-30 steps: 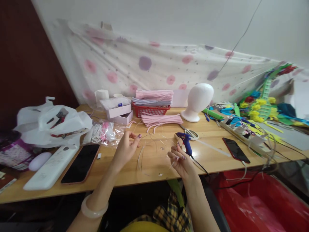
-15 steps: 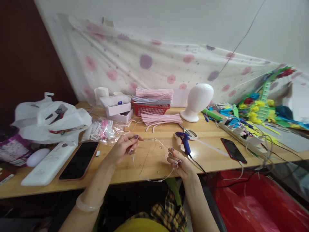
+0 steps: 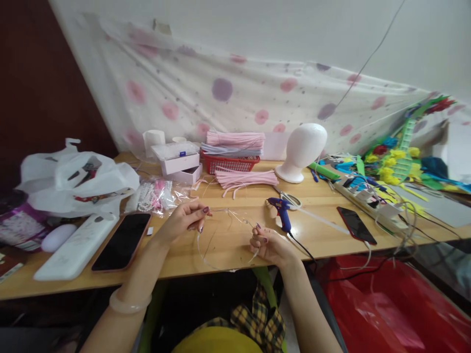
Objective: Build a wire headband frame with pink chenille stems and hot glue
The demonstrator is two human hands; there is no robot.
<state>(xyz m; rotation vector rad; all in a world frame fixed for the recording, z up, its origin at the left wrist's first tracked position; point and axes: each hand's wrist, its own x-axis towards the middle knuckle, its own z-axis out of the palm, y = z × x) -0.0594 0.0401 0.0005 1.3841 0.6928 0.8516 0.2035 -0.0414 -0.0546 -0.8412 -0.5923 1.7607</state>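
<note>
Between my hands, over the front of the wooden table (image 3: 224, 247), hangs a thin, pale wire loop (image 3: 232, 270). My left hand (image 3: 187, 219) pinches its left side between thumb and fingers. My right hand (image 3: 271, 245) is closed on the right side, with thumb and index finger pressed together. Thin strands run between the two hands, and a small shiny bit sits on them near my right fingertips. How the strands join is too fine to make out. A blue glue gun (image 3: 282, 213) lies just beyond my right hand.
Pink stems (image 3: 246, 177) lie before a red basket (image 3: 230, 164); a white foam head (image 3: 303, 149) stands right of them. Scissors (image 3: 290, 200) lie behind the glue gun. Phones (image 3: 121, 242) (image 3: 356, 224) lie on both sides. A power strip (image 3: 371, 203) with cables is at right.
Both hands have shifted slightly left, still holding the wire loop. The strands between them have changed angle, and the loop's lower curve has moved a little left and up.
</note>
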